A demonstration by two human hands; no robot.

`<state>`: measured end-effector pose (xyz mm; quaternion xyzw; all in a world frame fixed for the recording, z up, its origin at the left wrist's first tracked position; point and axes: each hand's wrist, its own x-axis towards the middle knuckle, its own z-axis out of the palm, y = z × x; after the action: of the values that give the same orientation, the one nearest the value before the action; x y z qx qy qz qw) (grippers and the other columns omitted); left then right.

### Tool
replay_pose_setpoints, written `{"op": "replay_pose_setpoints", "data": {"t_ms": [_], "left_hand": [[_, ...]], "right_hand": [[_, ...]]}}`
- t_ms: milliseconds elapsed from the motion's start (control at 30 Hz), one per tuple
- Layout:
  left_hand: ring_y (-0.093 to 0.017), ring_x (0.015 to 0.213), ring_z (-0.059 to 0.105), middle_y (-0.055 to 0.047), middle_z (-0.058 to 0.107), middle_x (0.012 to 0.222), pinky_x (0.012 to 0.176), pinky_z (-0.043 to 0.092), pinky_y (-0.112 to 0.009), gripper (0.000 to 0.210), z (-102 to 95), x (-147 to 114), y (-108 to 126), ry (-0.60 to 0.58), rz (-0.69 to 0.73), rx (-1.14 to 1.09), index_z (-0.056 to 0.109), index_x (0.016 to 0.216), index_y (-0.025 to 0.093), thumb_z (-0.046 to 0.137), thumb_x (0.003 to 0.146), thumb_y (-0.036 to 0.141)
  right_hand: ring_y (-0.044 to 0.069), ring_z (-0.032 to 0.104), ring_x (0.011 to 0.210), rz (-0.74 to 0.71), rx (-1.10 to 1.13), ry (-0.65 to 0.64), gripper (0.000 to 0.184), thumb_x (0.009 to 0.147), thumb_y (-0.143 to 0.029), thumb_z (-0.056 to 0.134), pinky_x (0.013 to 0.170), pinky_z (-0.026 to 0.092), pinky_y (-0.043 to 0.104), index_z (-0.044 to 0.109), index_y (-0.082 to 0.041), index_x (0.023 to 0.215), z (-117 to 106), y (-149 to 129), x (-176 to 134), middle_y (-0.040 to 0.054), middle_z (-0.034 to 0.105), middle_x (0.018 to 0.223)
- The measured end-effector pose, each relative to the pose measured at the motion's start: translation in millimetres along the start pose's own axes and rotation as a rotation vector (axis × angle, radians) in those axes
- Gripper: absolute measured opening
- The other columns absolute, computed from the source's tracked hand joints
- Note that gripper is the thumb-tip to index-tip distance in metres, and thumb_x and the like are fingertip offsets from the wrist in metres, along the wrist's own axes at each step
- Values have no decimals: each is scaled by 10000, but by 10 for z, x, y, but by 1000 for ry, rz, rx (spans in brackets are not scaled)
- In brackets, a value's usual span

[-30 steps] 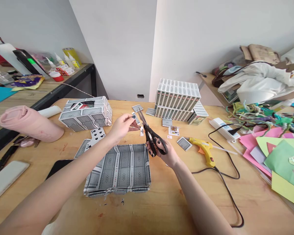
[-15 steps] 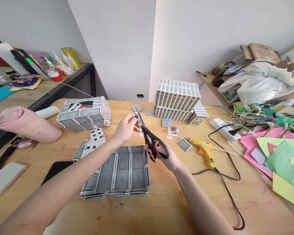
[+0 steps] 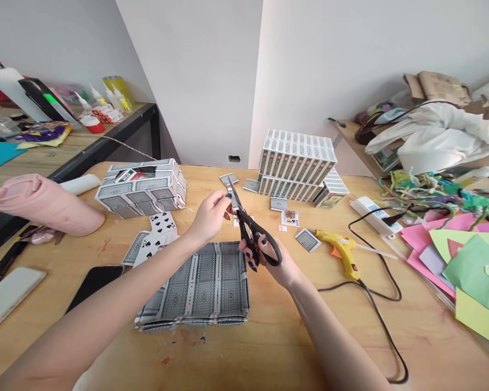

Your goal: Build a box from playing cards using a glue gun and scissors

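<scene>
My right hand (image 3: 267, 252) grips black-handled scissors (image 3: 248, 233) whose blades point up and away. Pinched in my left hand (image 3: 212, 214) is a narrow piece of playing card (image 3: 233, 200), lying against the blades and partly hidden by them. Below both hands sits a shallow tray covered in grey-backed playing cards (image 3: 207, 282). Cut card pieces (image 3: 279, 203) lie scattered beyond the hands, close to a king card (image 3: 289, 218). Left of the tray, several loose spade cards (image 3: 162, 222) are partly behind my left forearm.
A card-covered box (image 3: 140, 190) stands back left, beside a pink roll (image 3: 44, 205). Stacked card packs (image 3: 295, 163) rise at the back. A yellow glue gun (image 3: 342, 252) with its black cable lies right, near a power strip (image 3: 375, 214) and coloured paper (image 3: 472, 266). A black phone (image 3: 93, 285) lies left.
The hands stay almost in place; the scissor blades look slightly closer together around the card piece. The whole view has shifted a little.
</scene>
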<state>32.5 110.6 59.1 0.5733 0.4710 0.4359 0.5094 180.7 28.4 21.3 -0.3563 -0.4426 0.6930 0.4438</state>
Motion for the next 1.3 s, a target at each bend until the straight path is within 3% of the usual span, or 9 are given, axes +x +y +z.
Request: {"op": "replay_pose_setpoints", "data": {"t_ms": [633,767,933,1033,1167,1300], "left_hand": [[-103,533,377,36,423,555,532,313,-250,190,-48,10,15,17,101,124,387,585,190,419,770,170],[-101,538,379,34,431,570,535,312,-252,181,-62,15,10,15,107,123,409,596,186,421,776,166],[-101,565,397,33,427,587,562,338,-243,189,-61,-14,16,-8,144,139,435,614,183,433,804,184],[-99,599,426,30,450,613,599,361,-235,201,-49,-53,38,-42,170,168,451,631,181,431,829,201],[-109,670,490,8,541,702,651,391,-240,180,-54,-86,56,-34,168,220,537,695,175,457,839,247],[-134,765,536,-24,614,805,691,412,-256,174,-79,-105,46,-31,198,293,619,721,172,517,811,280]], "right_hand": [[85,418,450,80,-111,117,521,607,-669,611,434,314,233,544,-153,639,139,-197,-29,-26,447,524],[80,404,437,77,-137,123,503,625,-655,598,426,305,227,468,-174,563,182,-193,-32,-27,445,485],[89,418,422,73,-208,202,428,712,-589,540,428,325,225,481,-178,608,214,-122,-15,-36,444,469],[107,446,441,118,-457,323,393,734,-555,527,433,328,230,495,-181,616,108,-119,7,-30,462,489],[151,521,561,186,-1157,549,285,778,-402,513,513,349,253,538,-170,614,-201,-86,54,41,562,616],[225,590,796,255,-1502,537,146,747,-239,537,661,401,288,621,-123,781,-458,22,96,142,613,882]]}}
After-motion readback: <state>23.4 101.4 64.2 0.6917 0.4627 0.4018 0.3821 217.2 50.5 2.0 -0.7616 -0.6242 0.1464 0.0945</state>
